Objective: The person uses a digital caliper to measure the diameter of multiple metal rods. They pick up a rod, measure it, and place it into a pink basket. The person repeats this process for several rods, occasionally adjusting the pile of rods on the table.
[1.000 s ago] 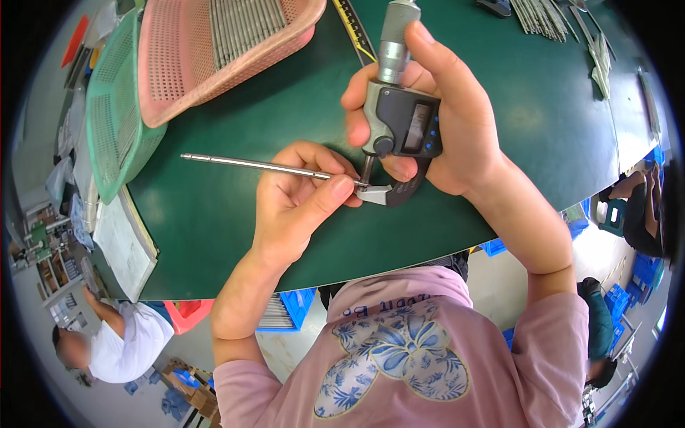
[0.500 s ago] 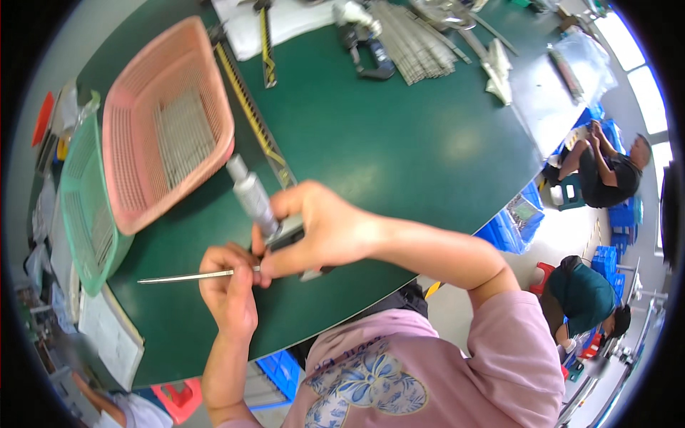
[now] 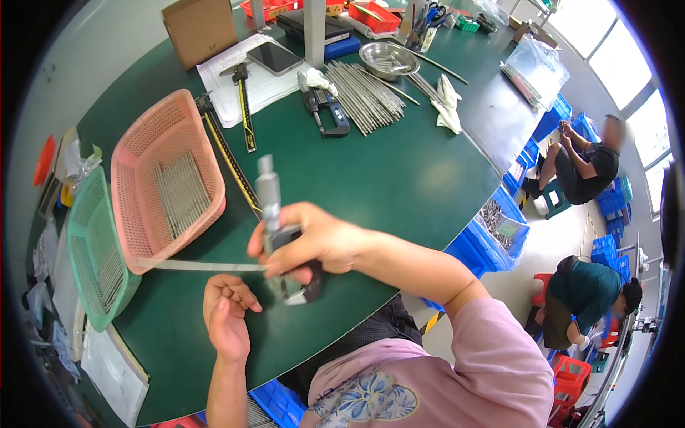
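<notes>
My right hand (image 3: 317, 239) is closed around a micrometer (image 3: 269, 194), its silver thimble pointing up and away and its dark frame below my fingers. A thin metal rod (image 3: 203, 266), smeared by motion, runs left from my right fingertips to the near rim of the pink basket (image 3: 217, 167). Whether the fingers or the micrometer's jaws hold the rod's end, I cannot tell. Just below the rod, my left hand (image 3: 228, 321) is palm up, fingers loosely curled and apart, holding nothing. Several similar rods (image 3: 182, 192) lie in the pink basket.
A green basket (image 3: 89, 221) with rods stands at the left. Two calipers (image 3: 246, 107), another micrometer (image 3: 325, 110), a bundle of rods (image 3: 364, 96), a steel bowl (image 3: 389, 58) and a phone (image 3: 275, 58) lie at the back. Two people sit or bend at the right.
My left hand has let go of the rod and drawn slightly down. The rod now extends from my right hand over toward the pink basket. The view has tilted, showing more of the table's back.
</notes>
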`<control>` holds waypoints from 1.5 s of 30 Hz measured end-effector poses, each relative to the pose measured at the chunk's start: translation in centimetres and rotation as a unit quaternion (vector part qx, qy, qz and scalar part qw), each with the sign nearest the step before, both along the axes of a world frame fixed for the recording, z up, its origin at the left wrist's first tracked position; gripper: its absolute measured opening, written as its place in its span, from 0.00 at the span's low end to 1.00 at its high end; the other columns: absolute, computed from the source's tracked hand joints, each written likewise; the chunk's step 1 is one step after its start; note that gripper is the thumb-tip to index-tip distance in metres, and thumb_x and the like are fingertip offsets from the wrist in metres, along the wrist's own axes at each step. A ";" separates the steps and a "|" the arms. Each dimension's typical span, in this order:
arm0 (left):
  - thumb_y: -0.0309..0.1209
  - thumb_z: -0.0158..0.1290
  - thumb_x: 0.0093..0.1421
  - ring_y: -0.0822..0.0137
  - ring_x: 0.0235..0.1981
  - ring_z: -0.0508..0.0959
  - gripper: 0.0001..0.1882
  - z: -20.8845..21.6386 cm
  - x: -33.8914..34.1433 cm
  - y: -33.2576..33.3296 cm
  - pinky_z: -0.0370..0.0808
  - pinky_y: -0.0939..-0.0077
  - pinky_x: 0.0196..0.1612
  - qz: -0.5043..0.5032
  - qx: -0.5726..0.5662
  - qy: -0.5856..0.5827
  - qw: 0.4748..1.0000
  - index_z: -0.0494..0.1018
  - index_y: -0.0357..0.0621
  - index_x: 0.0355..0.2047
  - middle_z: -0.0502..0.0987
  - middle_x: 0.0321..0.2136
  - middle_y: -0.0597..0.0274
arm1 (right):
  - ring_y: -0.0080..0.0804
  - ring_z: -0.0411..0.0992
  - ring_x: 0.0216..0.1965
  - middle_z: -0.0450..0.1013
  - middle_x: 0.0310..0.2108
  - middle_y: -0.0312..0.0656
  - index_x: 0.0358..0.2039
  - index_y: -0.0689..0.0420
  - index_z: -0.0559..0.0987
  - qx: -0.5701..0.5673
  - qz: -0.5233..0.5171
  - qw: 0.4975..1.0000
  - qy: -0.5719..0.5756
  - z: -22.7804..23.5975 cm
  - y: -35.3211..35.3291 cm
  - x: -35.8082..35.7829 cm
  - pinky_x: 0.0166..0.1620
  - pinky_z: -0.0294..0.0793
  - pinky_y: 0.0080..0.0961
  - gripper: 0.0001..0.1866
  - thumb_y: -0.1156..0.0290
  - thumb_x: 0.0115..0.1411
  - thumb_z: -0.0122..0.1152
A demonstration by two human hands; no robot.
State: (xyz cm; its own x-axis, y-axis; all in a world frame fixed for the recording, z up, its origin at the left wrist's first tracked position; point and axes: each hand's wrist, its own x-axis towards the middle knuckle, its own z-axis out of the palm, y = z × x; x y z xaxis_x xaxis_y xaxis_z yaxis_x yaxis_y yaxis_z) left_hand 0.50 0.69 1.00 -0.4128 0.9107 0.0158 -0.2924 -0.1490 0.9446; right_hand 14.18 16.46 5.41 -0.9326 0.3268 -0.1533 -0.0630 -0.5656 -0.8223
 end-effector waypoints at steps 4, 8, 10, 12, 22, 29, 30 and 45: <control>0.38 0.46 0.53 0.73 0.23 0.68 0.16 -0.4 -0.3 -0.3 0.68 0.81 0.28 -0.007 -0.018 -0.015 1.000 0.64 0.37 0.36 0.69 0.22 0.61 | 0.21 0.63 0.11 0.71 0.21 0.42 0.36 0.66 0.71 0.005 -0.124 0.992 -0.007 1.5 3.1 4.2 0.14 0.61 0.17 0.18 0.78 0.42 0.63; 0.31 0.47 0.52 0.74 0.23 0.69 0.11 -0.5 -0.3 -0.6 0.68 0.81 0.28 -0.012 -0.034 -0.005 0.999 0.65 0.38 0.34 0.69 0.22 0.62 | 0.21 0.63 0.12 0.71 0.22 0.42 0.38 0.67 0.70 0.088 -0.278 0.955 -0.061 2.6 7.2 9.0 0.15 0.61 0.17 0.19 0.78 0.43 0.61; 0.29 0.47 0.52 0.74 0.23 0.69 0.10 -0.7 -0.1 -0.3 0.68 0.81 0.28 -0.028 -0.031 -0.006 0.999 0.65 0.39 0.34 0.69 0.22 0.63 | 0.21 0.63 0.12 0.71 0.22 0.42 0.39 0.66 0.70 0.192 -0.333 0.913 -0.136 2.6 9.9 11.2 0.15 0.62 0.17 0.18 0.78 0.45 0.60; 0.28 0.47 0.53 0.74 0.23 0.69 0.09 -0.7 -0.1 -0.1 0.68 0.82 0.29 -0.040 -0.033 0.000 0.999 0.65 0.38 0.34 0.69 0.22 0.63 | 0.19 0.62 0.11 0.71 0.22 0.41 0.39 0.66 0.70 0.230 -0.354 0.891 -0.168 2.1 12.5 12.5 0.15 0.62 0.17 0.18 0.77 0.46 0.59; 0.28 0.47 0.55 0.75 0.24 0.70 0.09 -0.5 0.2 0.4 0.69 0.82 0.29 -0.062 -0.044 0.015 0.997 0.66 0.38 0.35 0.69 0.23 0.64 | 0.18 0.63 0.12 0.71 0.19 0.38 0.38 0.65 0.71 0.236 -0.374 0.874 -0.201 2.1 15.4 11.1 0.15 0.62 0.16 0.16 0.77 0.47 0.59; 0.34 0.47 0.59 0.74 0.26 0.71 0.15 1.1 2.0 2.1 0.70 0.81 0.30 -0.122 0.024 -0.038 0.992 0.65 0.37 0.44 0.71 0.29 0.63 | 0.20 0.63 0.13 0.72 0.21 0.42 0.34 0.66 0.72 0.174 -0.149 0.968 -0.105 2.9 4.3 5.2 0.17 0.61 0.15 0.16 0.77 0.43 0.63; 0.33 0.47 0.59 0.74 0.27 0.72 0.15 1.7 2.6 2.5 0.71 0.81 0.31 -0.117 0.057 -0.053 0.990 0.65 0.37 0.44 0.71 0.30 0.62 | 0.19 0.63 0.13 0.72 0.21 0.41 0.33 0.66 0.72 0.152 -0.103 0.978 -0.097 3.1 2.8 4.2 0.17 0.61 0.15 0.15 0.77 0.43 0.63; 0.30 0.47 0.59 0.64 0.36 0.75 0.08 0.0 1.6 1.2 0.76 0.74 0.35 -0.002 -0.005 -0.069 0.998 0.62 0.39 0.35 0.72 0.34 0.52 | 0.28 0.61 0.09 0.71 0.22 0.47 0.33 0.65 0.71 -0.119 -0.084 0.989 -0.030 -1.4 1.0 -1.1 0.15 0.64 0.20 0.35 0.42 0.58 0.28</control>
State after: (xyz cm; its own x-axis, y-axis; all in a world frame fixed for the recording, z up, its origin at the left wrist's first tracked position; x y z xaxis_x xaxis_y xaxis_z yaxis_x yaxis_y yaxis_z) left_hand 2.10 1.90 0.96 -0.4072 0.9119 -0.0511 -0.4208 -0.1377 0.8966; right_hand 13.06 17.45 3.99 -0.8556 0.4238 -0.2971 -0.1275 -0.7289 -0.6726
